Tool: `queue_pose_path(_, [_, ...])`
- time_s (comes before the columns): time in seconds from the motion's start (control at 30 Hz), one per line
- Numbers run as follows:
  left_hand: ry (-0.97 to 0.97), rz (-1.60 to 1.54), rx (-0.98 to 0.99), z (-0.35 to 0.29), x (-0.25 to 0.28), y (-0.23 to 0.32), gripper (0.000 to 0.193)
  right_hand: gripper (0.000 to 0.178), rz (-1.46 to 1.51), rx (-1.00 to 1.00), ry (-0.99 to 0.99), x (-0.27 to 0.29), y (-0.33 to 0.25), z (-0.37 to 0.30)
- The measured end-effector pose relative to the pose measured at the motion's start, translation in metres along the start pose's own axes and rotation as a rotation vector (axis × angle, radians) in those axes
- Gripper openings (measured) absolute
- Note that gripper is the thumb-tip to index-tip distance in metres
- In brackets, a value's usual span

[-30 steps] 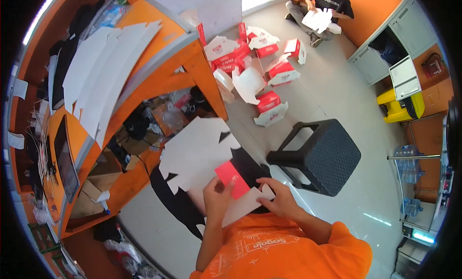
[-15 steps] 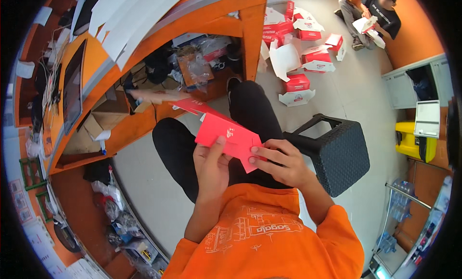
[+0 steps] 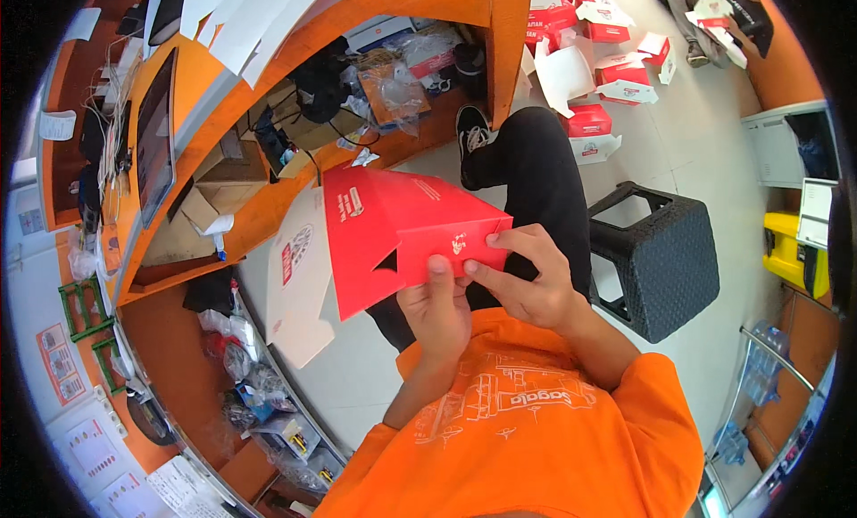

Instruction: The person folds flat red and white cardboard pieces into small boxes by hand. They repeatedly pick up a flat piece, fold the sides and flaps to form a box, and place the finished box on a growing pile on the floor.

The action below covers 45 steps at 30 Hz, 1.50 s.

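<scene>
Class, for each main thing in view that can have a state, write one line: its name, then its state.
Red-and-white carton: partly folded, pale panel swung out
Left hand: closed on the carton, thumb in front
Right hand: closed on the carton's edge
Floor cartons: folded into box shapes, flaps open
Black plastic stool: upright
White cardboard sheets: flat, overlapping
Locker: one compartment open

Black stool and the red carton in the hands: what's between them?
In the head view, the person's black-trousered leg and right hand lie between the black stool and the red carton, which that hand touches.
</scene>
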<state>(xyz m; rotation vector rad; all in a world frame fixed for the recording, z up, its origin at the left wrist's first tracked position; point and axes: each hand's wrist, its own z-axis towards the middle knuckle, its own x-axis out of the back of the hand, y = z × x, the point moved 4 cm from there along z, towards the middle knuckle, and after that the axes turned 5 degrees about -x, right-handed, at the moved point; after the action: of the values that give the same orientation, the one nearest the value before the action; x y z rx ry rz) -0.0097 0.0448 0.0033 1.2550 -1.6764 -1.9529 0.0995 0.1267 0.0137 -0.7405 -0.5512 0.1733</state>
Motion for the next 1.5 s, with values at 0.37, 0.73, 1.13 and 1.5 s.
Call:
queue_pose_path(0.37, [-0.311, 0.530, -0.090, -0.001, 0.014, -0.024, 0.025, 0.022, -0.024, 0.362, 0.074, 0.003, -0.045, 0.054])
queue_pose_path(0.73, [-0.311, 0.465, -0.086, 0.007, 0.016, -0.018, 0.032, 0.031, -0.219, 0.443, 0.204, 0.001, -0.015, 0.029])
queue_pose_path(1.13, [-0.343, 0.366, -0.064, 0.013, 0.024, -0.023, 0.040, 0.041, 0.266, -0.144, 0.156, -0.019, -0.024, 0.017])
queue_pose_path(1.5, [-0.397, 0.277, -0.040, 0.016, 0.028, -0.020, 0.049, 0.040, -0.092, 0.152, 0.036, -0.013, 0.000, 0.026])
